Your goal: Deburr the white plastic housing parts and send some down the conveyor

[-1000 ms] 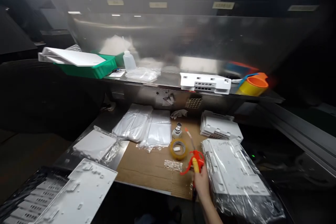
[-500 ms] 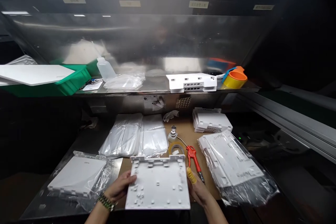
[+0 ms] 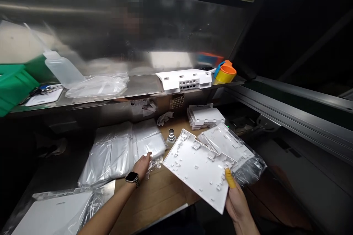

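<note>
My right hand (image 3: pixel 235 194), with a yellow cover on one finger, grips a white plastic panel (image 3: pixel 193 169) by its right side. The panel is tilted, its inner face with small clips and ribs towards me. My left hand (image 3: pixel 142 166), a watch on its wrist, reaches to the lower right edge of a stack of clear plastic bags (image 3: pixel 147 139). One digit points forward over the bags; the others are mostly hidden. Crumpled clear plastic (image 3: pixel 156 164) lies beside that hand.
A bagged white cover (image 3: pixel 52 213) lies front left, bagged panels (image 3: pixel 234 147) at right, behind the held panel. Farther back are stacked white covers (image 3: pixel 206 115) and a metal-topped bottle (image 3: pixel 171 137). The shelf bears a squeeze bottle (image 3: pixel 64 69), a white housing (image 3: pixel 184 80) and tape rolls (image 3: pixel 226 73).
My left hand has let go of the panel and moved to the bags. My right hand has turned the panel and shifted it right. The view has swung right; the red air gun no longer shows.
</note>
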Demonstrator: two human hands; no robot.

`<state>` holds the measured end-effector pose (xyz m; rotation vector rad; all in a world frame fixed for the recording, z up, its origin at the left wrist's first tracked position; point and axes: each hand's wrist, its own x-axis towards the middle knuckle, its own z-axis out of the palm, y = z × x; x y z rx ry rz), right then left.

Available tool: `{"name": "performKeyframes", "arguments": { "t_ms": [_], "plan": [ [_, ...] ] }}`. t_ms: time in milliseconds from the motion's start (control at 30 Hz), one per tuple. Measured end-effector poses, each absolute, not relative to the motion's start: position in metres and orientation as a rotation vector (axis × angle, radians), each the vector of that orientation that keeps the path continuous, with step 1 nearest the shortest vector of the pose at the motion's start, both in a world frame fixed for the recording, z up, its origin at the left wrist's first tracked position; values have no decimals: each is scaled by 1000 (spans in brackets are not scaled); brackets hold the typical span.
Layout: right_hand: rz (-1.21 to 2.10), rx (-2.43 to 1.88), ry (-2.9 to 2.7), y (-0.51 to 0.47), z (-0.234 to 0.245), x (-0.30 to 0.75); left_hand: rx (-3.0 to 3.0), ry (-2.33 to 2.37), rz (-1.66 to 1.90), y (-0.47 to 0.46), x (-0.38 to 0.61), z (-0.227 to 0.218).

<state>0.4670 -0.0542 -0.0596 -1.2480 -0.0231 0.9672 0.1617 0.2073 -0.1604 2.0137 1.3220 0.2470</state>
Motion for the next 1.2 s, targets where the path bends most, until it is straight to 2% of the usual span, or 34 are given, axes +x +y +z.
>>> {"name": "performKeyframes", "arguments": {
  "t_ms": [200,367,533,767,1033,1200],
  "plan": [
    [858,-1299,3,-61,-41,454,1873,1321,276,233,153,-174],
    [790,-1348,-10,-51,-50,437,1661,1292,270,260,150,-185],
    [694,-1556,-444,-9,-72,388,1557,1217,242,272,153,-189],
    [621,-1565,-950,36,-105,329,1629,1204,288,268,157,-185],
    [577,-1702,-819,17,-111,347,1575,1143,282,271,149,-185],
    [578,-1601,-936,17,-100,340,1706,1206,295,262,158,-186]
  ]
}}
